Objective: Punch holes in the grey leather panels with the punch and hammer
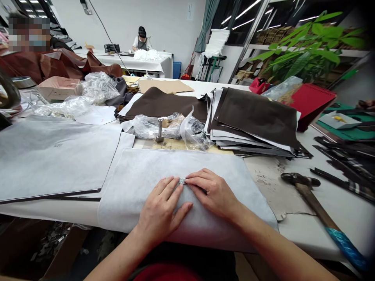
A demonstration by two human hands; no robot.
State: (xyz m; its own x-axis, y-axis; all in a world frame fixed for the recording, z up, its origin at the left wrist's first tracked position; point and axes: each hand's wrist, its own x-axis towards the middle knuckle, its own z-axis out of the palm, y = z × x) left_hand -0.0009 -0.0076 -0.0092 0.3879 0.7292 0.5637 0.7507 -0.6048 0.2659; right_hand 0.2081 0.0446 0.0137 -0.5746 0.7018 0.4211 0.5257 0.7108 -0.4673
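A pale grey-white sheet [137, 171] lies in front of me and hangs over the table's near edge. On its middle is a small silvery patterned plate [182, 181], partly covered by fingertips. My left hand [162, 205] rests flat on the sheet with its thumb spread away, fingertips touching the plate's left side. From the right, my right hand [212, 191] has its fingers pressed together and holds the plate's right edge. Behind the sheet stands an upright metal punch [159, 130].
A hammer [306, 193] with blue wrap on its handle lies at right. Stacked dark brown sheets [258, 117] and crumpled plastic bags [195, 132] sit behind. More pale sheets [55, 152] lie at left. A person [142, 41] works at a far table; another is at far left.
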